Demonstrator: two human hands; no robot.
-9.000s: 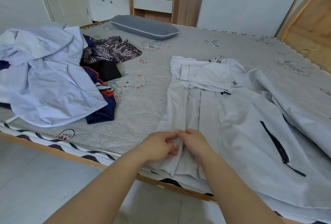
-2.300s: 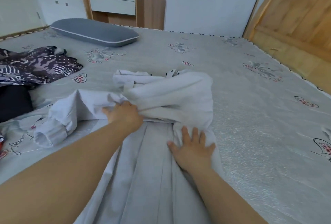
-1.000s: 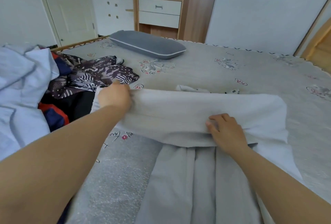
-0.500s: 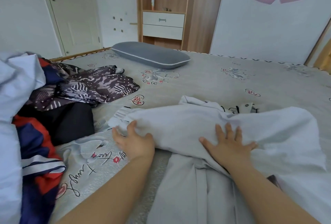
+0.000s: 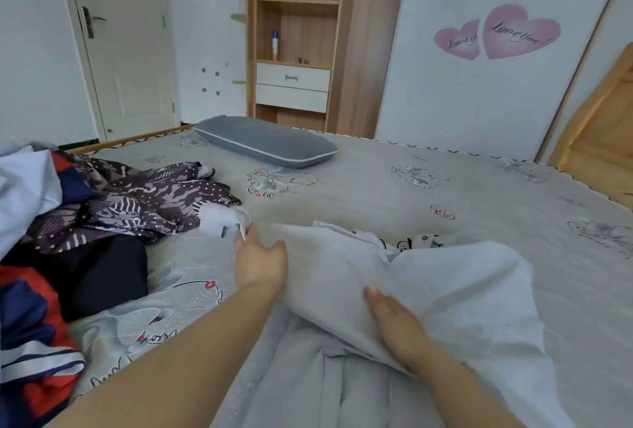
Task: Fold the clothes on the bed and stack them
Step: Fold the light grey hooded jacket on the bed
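Observation:
A light grey jacket lies spread on the bed in front of me, its upper part folded down over the body. My left hand pinches its sleeve just below the cuff, which points left toward the clothes pile. My right hand lies flat against the folded fabric, fingers straight, part of it hidden by the fold. An unfolded pile sits at the left: a dark patterned garment, a black one, a red and navy one and a pale blue shirt.
The grey printed mattress stretches away to the right and back. A grey pillow lies at its far edge. Behind stand a wooden shelf unit, a white door and a wooden bed frame at the right.
My left hand has gone from pressing flat on the jacket to gripping the sleeve near the cuff. My right hand has slid back toward me along the fold. The view has tilted up.

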